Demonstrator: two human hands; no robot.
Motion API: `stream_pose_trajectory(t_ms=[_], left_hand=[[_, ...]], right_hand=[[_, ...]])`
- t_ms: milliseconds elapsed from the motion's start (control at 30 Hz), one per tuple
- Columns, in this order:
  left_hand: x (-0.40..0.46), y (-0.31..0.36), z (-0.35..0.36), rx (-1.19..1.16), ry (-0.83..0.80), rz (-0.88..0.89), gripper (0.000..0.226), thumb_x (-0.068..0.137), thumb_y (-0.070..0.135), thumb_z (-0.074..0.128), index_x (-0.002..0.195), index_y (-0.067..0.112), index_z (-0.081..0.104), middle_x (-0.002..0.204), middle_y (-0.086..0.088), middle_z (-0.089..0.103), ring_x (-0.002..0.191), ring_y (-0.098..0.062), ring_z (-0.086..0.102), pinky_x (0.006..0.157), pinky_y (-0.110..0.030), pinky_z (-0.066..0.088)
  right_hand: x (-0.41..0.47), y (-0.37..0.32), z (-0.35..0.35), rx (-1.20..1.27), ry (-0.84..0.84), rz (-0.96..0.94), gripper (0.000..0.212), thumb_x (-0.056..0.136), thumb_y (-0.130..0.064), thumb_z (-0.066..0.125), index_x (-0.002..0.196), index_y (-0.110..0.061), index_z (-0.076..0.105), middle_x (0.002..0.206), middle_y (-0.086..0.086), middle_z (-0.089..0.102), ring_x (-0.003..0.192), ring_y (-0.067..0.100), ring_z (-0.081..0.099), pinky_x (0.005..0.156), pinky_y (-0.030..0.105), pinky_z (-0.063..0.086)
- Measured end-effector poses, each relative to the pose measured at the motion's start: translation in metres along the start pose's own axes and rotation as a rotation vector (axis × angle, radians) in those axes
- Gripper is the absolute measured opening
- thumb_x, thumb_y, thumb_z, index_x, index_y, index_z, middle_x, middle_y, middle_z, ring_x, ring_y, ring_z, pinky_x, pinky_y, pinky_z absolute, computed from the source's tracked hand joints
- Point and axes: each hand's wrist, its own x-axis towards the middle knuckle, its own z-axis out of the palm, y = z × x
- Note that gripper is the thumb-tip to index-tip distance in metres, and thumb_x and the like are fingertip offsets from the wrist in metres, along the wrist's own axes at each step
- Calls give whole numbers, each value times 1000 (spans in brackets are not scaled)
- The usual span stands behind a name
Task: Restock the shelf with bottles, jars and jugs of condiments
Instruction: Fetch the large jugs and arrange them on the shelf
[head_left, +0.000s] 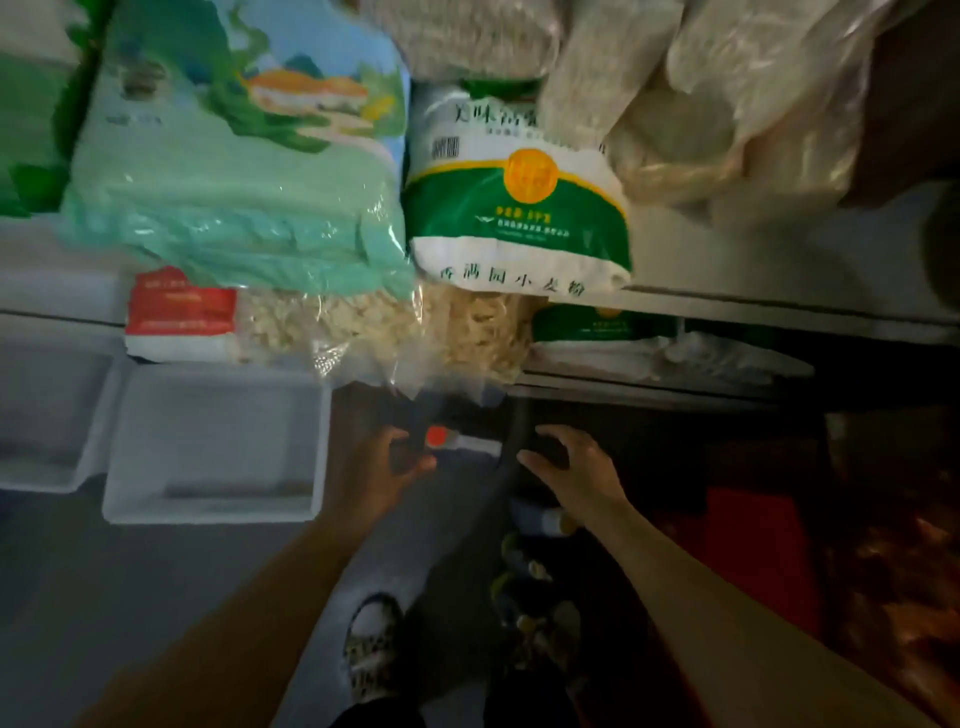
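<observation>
- The left hand (371, 467) reaches down toward a dark low shelf, its grip curled round the dark body of a bottle (447, 444) with a red-orange cap and a white neck label.
- The bottle lies tilted, cap pointing right, low in the shadowed space under the shelves.
- The right hand (574, 470) hovers just beside the bottle's cap end, fingers spread and bent, holding nothing.
- Below the right wrist, more bottles (535, 561) stand in a dim row on the floor; their caps are too blurred to describe.
- Between the forearms, one patterned shoe (371, 644) rests on the grey floor.
- Left of the hands, two white open boxes (213, 441) sit on the floor.
- Above the hands, clear bags of pale dried food (363, 325) overhang a shelf edge (727, 306).
- Higher up lie a large light-green sack (234, 197) and a white-and-green flour bag (519, 208) with an orange round mark.
- At upper right, clear bags of pale grain (727, 104) are piled.
</observation>
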Motion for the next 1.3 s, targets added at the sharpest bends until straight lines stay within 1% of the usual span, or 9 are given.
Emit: stream_pose_trajectory(t_ms=[267, 367, 467, 600, 733, 933, 1067, 1167, 1300], left_hand=[[123, -104, 110, -181, -75, -58, 56, 88, 19, 73, 137, 4, 51, 125, -5, 58, 114, -17, 56, 82, -8, 38], [166, -126, 140, -229, -121, 3, 59, 87, 14, 76, 138, 19, 46, 115, 9, 57, 105, -5, 57, 82, -4, 41], [195, -141, 165, -259, -166, 76, 79, 81, 16, 81, 147, 15, 40, 128, 3, 52, 118, -11, 53, 105, -29, 45], [218, -159, 180, -289, -169, 117, 74, 83, 3, 75, 147, 16, 40, 131, 6, 49, 113, 2, 52, 90, -4, 40], [234, -171, 181, -291, -157, 178, 75, 77, 5, 81, 139, 27, 45, 125, 10, 55, 99, 23, 53, 91, -6, 43], [237, -172, 179, -248, -153, 216, 73, 74, 13, 85, 138, 23, 52, 123, 6, 57, 107, 3, 56, 96, -17, 45], [245, -170, 172, -223, -160, 240, 73, 67, 31, 90, 130, 32, 55, 123, 6, 59, 113, -11, 58, 99, -29, 48], [254, -167, 166, -218, -169, 230, 63, 74, 19, 86, 128, 29, 56, 124, 6, 60, 114, -8, 56, 99, -24, 46], [244, -165, 155, -192, -219, 189, 64, 75, 25, 86, 132, 20, 59, 127, 5, 62, 117, -8, 56, 99, -20, 44]], right_hand=[[134, 93, 130, 286, -106, 113, 53, 93, -53, 61, 141, -35, 50, 150, 1, 45, 138, 22, 43, 107, 33, 39], [172, 119, 170, 319, -112, 53, 53, 92, -47, 65, 142, -33, 51, 149, -1, 46, 137, 18, 43, 108, 29, 38], [194, 137, 200, 407, -79, -28, 42, 89, -35, 74, 129, -34, 60, 138, -3, 57, 125, 12, 53, 93, 14, 44], [209, 156, 227, 518, 7, -126, 33, 81, -36, 77, 108, -49, 62, 124, -5, 64, 115, 12, 61, 98, 34, 53], [216, 161, 233, 518, 61, -166, 34, 77, -46, 73, 108, -39, 63, 120, -6, 64, 114, 13, 60, 99, 41, 52], [224, 162, 233, 425, 125, -252, 31, 76, -34, 83, 99, -36, 62, 126, -43, 40, 145, 12, 37, 106, 31, 42], [228, 156, 225, 336, 106, -254, 29, 78, -28, 84, 99, -18, 68, 112, -10, 62, 123, 12, 56, 92, 21, 45], [225, 144, 220, 316, 124, -254, 46, 72, -56, 77, 97, -18, 67, 92, -6, 64, 87, 12, 63, 76, 26, 48], [211, 136, 213, 295, 131, -194, 62, 64, -75, 63, 97, -23, 68, 86, -5, 69, 84, 15, 66, 75, 39, 56]])
